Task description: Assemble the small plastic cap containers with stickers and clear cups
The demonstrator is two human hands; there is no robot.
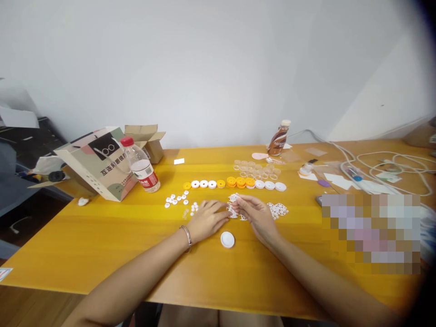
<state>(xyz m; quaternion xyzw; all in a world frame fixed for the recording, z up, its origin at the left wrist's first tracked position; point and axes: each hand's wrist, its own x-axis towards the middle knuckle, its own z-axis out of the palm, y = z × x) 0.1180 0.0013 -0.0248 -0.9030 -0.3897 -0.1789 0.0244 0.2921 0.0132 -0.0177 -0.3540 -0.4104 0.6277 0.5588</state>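
Observation:
My right hand (255, 217) has its thumb and fingers pinched together at a small white openwork piece (233, 197). Beside it my left hand (207, 221) lies low over the table, its fingers stretched toward the same cluster of white pieces (243, 217); some of these are hidden by the hands. More flat white openwork pieces (278, 210) lie right of my right hand. A round white lid-like part (227, 240) rests in front of both hands. Beyond them runs a row of white and orange discs (212, 184), with several clear rings (259, 171) behind.
Small white knob-like parts (174, 200) lie left of my left hand. A water bottle (145, 170), paper bag (109, 168) and cardboard box (153, 147) stand at the left. A brown drink bottle (279, 140) stands at the back; white cables (347, 159) spread across the right.

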